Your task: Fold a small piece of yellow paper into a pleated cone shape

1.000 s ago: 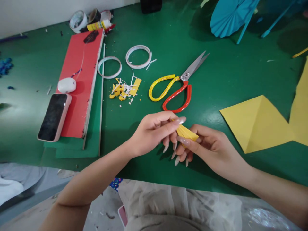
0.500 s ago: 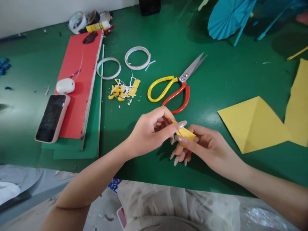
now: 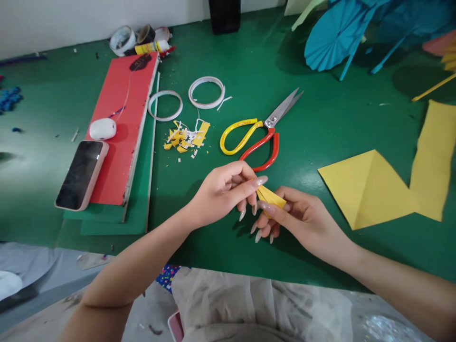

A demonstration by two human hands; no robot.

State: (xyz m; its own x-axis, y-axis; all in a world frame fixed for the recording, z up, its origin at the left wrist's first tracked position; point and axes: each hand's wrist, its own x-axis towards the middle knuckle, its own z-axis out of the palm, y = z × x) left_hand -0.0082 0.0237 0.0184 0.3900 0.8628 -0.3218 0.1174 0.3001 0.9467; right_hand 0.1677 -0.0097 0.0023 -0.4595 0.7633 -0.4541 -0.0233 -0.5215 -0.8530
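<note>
Above the table [image 3: 213, 249], folded paper [image 3: 271, 196] was pinched at its upper end by the left hand [image 3: 228, 192], along its lower side by the right hand [image 3: 304, 216], both half-curled.

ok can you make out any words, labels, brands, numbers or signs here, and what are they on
No text can be read with certainty.
Yellow scissor handle: small dark marks that look like print, too small to read.
Yellow-and-white tube: marks on its yellow part, too small and blurred to read.
Dark patch on the red board: faint marks, cannot tell whether they are lettering.
</note>
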